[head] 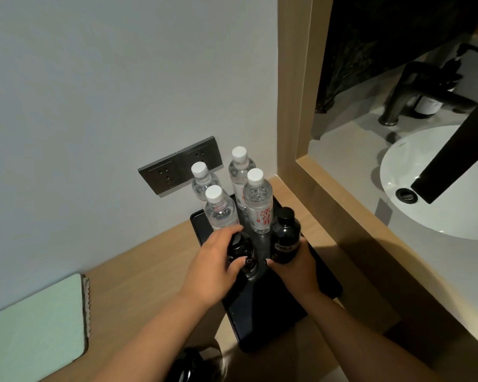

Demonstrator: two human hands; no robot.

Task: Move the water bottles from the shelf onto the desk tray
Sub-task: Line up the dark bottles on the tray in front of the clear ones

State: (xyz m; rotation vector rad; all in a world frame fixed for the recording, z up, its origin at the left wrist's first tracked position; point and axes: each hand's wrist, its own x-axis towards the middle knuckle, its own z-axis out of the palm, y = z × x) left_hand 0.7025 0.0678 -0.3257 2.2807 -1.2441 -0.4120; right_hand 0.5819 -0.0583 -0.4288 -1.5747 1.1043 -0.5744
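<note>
My left hand (214,264) curls its fingers round a dark bottle (242,253), thumb across the front near the bottom, and my right hand (295,267) wraps a second dark bottle (286,235) that stands upright with its black cap on and a pale label facing me. Both bottles sit over the black tray (273,312); I cannot tell whether their bases touch it. At twelve o'clock from my hands four clear water bottles (258,201) with white caps stand upright in a tight cluster at the tray's far end, the nearest right one showing red characters. The tray lies on the wooden desk (149,271), running from seven o'clock towards one. Behind the clear bottles, at eleven o'clock, a grey socket plate (177,165) sits on the wall. At eight o'clock a pale green pad (36,326) rests on the desk. At two o'clock, past a wooden frame (301,111), are a white basin (414,188) and a dark tap (436,89).
</note>
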